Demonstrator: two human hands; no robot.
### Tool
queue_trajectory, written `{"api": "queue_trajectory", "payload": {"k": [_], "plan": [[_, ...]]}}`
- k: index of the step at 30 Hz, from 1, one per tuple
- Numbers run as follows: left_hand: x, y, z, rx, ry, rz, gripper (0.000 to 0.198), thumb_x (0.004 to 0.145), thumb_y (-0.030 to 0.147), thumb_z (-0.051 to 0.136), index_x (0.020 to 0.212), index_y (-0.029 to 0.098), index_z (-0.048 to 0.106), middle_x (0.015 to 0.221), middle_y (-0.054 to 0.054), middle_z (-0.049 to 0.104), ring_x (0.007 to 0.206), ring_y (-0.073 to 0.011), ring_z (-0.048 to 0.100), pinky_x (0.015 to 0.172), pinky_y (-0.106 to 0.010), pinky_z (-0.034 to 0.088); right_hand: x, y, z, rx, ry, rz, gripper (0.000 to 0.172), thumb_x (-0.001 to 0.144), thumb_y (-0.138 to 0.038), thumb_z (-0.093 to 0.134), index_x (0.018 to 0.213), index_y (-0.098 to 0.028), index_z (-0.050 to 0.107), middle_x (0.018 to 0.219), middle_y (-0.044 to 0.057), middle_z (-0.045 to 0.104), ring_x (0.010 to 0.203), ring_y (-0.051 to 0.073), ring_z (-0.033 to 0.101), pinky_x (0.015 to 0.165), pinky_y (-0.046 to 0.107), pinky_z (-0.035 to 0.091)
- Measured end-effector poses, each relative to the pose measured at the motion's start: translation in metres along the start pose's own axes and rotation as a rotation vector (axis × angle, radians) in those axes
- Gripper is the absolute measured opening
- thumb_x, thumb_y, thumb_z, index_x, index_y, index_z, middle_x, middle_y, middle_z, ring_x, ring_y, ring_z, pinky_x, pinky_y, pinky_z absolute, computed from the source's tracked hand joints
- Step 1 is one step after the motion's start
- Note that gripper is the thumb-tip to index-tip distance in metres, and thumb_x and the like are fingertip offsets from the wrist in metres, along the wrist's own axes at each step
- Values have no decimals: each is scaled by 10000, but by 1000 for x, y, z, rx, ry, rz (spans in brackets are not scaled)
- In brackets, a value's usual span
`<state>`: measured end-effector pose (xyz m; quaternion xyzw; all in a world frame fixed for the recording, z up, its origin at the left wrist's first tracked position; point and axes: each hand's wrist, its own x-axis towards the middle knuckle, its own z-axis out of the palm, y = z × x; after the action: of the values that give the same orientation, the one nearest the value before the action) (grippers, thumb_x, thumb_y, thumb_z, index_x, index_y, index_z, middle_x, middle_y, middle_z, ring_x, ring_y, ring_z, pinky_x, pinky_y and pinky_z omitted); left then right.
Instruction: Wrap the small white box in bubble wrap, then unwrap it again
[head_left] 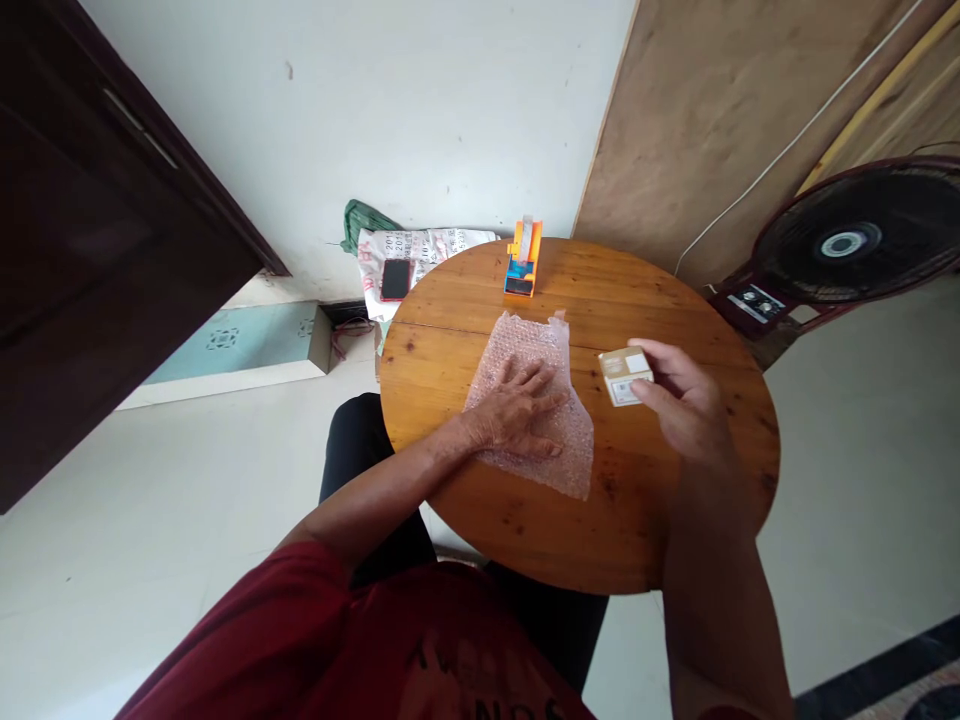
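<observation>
A sheet of bubble wrap (566, 465) lies spread out on the round wooden table (600, 540). My left hand (517, 408) rests flat on it, fingers spread. To the right of the sheet, my right hand (686, 400) grips a small cardboard box (622, 372) between thumb and fingers. White labels show on two of the box's faces. Whether the box touches the tabletop or hangs just above it, I cannot tell.
An orange and blue tape dispenser (523, 260) stands near the table's far edge. Beyond the table's left rim, a phone (396, 280) lies on a white printed sack (435, 245). A fan (847, 245) stands at the right. The wall (420, 110) rises behind the table.
</observation>
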<state>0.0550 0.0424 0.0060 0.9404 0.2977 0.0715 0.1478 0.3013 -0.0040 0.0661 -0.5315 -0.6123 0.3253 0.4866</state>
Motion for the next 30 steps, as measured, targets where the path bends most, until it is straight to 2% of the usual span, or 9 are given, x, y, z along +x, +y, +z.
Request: {"api": "queue_trajectory", "payload": {"k": [6, 9, 11, 16, 19, 22, 25, 27, 30], "plan": [[3, -2, 1, -27, -37, -31, 923, 770, 661, 698, 1534, 224, 419, 1666, -180, 233, 1559, -425, 123, 1217, -706, -17, -13, -32, 36, 175, -510, 92, 488, 825, -411, 739, 1288, -284, 650, 1165, 50, 726, 1011, 245, 694, 847, 359, 561], [4, -8, 5, -49, -61, -31, 844, 794, 539, 730, 1515, 207, 443, 1668, -165, 239, 1571, -382, 115, 1241, -668, -32, -11, -25, 53, 247, -694, 143, 492, 808, -433, 750, 1267, -279, 664, 1134, 41, 733, 1030, 252, 691, 879, 383, 554], [4, -11, 8, -74, -40, -25, 833, 797, 537, 730, 1509, 209, 447, 1666, -152, 252, 1574, -365, 118, 1254, -642, -39, -7, -12, 64, 310, -734, 193, 506, 792, -466, 755, 1251, -270, 674, 1116, 43, 736, 1004, 249, 695, 858, 388, 558], [4, -7, 3, -127, 51, -33, 1028, 683, 626, 782, 1541, 217, 388, 1634, -155, 329, 1556, -389, 177, 1268, -615, -10, 4, 18, 75, 454, -402, 281, 476, 728, -559, 720, 1080, -238, 721, 1062, 69, 745, 893, 256, 706, 802, 406, 562], [5, -9, -3, -168, 49, -25, 940, 731, 495, 749, 1542, 204, 375, 1617, -153, 363, 1549, -374, 212, 1269, -614, 33, 11, 26, 70, 414, -224, 299, 446, 733, -551, 664, 1036, -226, 708, 1009, 77, 757, 893, 269, 705, 846, 439, 553], [4, -18, -9, -241, 94, -57, 763, 753, 280, 663, 1483, 215, 455, 1583, -119, 426, 1513, -332, 314, 1271, -581, 149, 17, 34, 63, 399, -135, 299, 407, 750, -525, 639, 1035, -239, 689, 937, 61, 753, 866, 258, 701, 826, 429, 551], [2, -29, -15, -272, 217, -174, 604, 736, 150, 586, 1340, 174, 595, 1463, -116, 555, 1395, -297, 475, 1217, -475, 342, 18, 43, 61, 344, -73, 274, 401, 752, -513, 661, 1054, -249, 669, 955, 55, 741, 845, 244, 698, 769, 405, 558], [0, -35, -17, -245, 253, -236, 534, 747, 143, 578, 1277, 165, 638, 1402, -115, 596, 1326, -284, 530, 1177, -441, 395, 18, 47, 62, 261, -44, 233, 428, 753, -518, 677, 1087, -251, 658, 989, 49, 735, 856, 240, 697, 751, 390, 561], [-2, -38, -17, -167, 218, -240, 453, 789, 220, 624, 1239, 190, 662, 1400, -113, 584, 1342, -300, 501, 1184, -473, 369, 14, 46, 67, 126, -45, 147, 481, 770, -507, 696, 1174, -250, 646, 1080, 48, 733, 939, 238, 698, 828, 390, 563]]}}
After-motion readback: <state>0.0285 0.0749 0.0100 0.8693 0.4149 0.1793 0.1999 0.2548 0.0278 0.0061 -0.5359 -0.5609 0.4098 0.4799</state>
